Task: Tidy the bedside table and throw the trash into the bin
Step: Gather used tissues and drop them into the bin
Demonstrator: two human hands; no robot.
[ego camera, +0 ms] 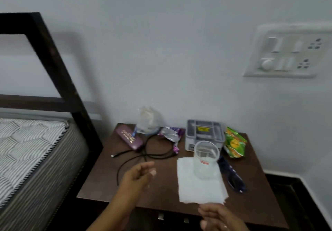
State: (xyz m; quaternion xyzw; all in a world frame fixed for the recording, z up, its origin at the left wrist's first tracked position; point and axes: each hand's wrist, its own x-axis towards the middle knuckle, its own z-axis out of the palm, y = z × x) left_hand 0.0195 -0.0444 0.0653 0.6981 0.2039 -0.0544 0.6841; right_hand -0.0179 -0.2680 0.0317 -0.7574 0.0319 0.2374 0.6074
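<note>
The dark brown bedside table [161,194] carries a white tissue [199,185] with a clear glass [205,158] standing on it. Behind lie a purple-silver wrapper [170,135], a green snack packet [234,144], a crumpled clear plastic bag [148,121], a maroon case [129,139], a black cable [143,157], a grey box [204,133] and a dark blue object [231,175]. My left hand [138,175] hovers over the table left of the tissue, fingers loosely curled, holding nothing. My right hand [217,216] is at the tissue's near edge, blurred, apparently empty.
A bed with a striped mattress [27,149] and dark frame [59,72] stands to the left. A switch panel [287,51] is on the grey wall at right. Dark floor [291,194] shows right of the table. No bin is in view.
</note>
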